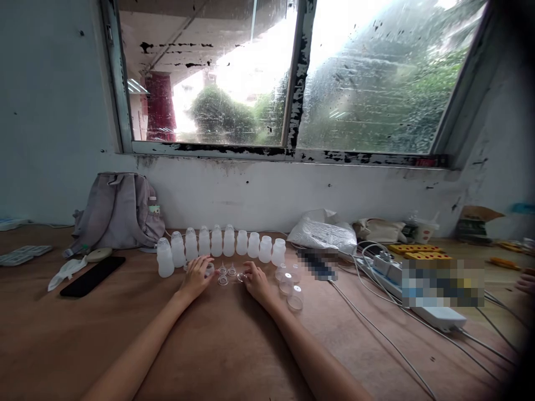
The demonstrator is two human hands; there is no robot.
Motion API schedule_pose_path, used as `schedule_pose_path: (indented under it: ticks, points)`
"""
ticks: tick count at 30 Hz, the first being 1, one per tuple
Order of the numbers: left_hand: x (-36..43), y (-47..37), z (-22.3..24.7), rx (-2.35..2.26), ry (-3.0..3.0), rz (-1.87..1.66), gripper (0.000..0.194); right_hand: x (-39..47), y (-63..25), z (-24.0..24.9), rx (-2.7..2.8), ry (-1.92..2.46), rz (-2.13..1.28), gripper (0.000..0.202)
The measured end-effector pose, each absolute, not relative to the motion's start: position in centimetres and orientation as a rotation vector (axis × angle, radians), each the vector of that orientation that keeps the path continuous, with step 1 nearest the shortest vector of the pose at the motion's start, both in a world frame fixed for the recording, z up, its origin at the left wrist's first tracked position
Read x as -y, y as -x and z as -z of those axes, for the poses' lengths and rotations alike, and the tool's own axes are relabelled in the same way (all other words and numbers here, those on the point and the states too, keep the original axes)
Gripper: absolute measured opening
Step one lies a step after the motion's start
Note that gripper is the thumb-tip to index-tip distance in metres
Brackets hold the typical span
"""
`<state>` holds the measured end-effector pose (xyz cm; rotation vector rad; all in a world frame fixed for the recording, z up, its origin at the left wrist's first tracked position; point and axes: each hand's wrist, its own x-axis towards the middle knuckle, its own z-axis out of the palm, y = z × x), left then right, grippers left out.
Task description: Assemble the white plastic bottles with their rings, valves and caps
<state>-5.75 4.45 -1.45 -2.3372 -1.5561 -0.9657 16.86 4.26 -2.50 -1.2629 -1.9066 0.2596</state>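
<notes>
Backpack: grey backpack (119,214), far left, upright against the wall (234,186).
Phone: black phone (92,277), left, lying flat; crumpled white wrapper (67,273) just beside it.
Bottle row: ten frosted bottles (191,243), far side of the table (217,356), curving left to right (left six taller with clear domed tops, right four shorter and without).
Left hand: left hand (197,277), fingers bent over a clear round piece (209,269) in front of the bottles; cannot tell if it is gripped or only touched.
Between hands: small clear nipples (223,278), standing on the table in a loose group, tips up.
Right hand: right hand (256,279), fingers curled, fingertips at a clear ring (241,277); grip cannot be told (too small).
Caps: clear domed caps (295,299), clustered just right of the right hand.
Foil bag: silvery bag (324,234), far right of the bottles.
Power strip: white power strip (443,316), right, cables running nearer; yellow blocks (420,249) beyond.
Right edge: another person's hand (526,282), partly in view, well apart.
</notes>
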Motion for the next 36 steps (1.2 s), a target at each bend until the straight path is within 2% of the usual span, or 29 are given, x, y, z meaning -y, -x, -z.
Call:
schedule_pose_path:
  ticks: [5,13,20,22,26,36]
  points:
    - [-2.9,7.2,0.8,1.500,2.369,0.950,0.024,-3.5,-16.4,2.0,1.955,1.188,-0.259,0.029]
    - [-2.3,6.9,0.6,1.331,2.543,0.940,0.013,-1.1,-15.4,1.3,2.144,1.028,-0.299,0.034]
    - [-1.4,4.6,0.4,1.207,2.452,1.499,0.010,-1.0,-15.6,0.5,2.068,0.921,-0.583,0.042]
    - [-1.1,3.9,0.5,1.126,2.540,1.528,0.009,-1.3,-15.7,0.5,2.021,0.932,-0.668,0.045]
    - [-0.8,2.7,0.9,1.066,2.837,1.388,0.014,-1.9,-16.0,0.6,1.869,1.056,-0.562,0.041]
    - [-1.0,2.3,1.8,1.196,3.026,1.262,0.045,-2.5,-16.4,0.5,1.813,1.122,-0.399,0.034]
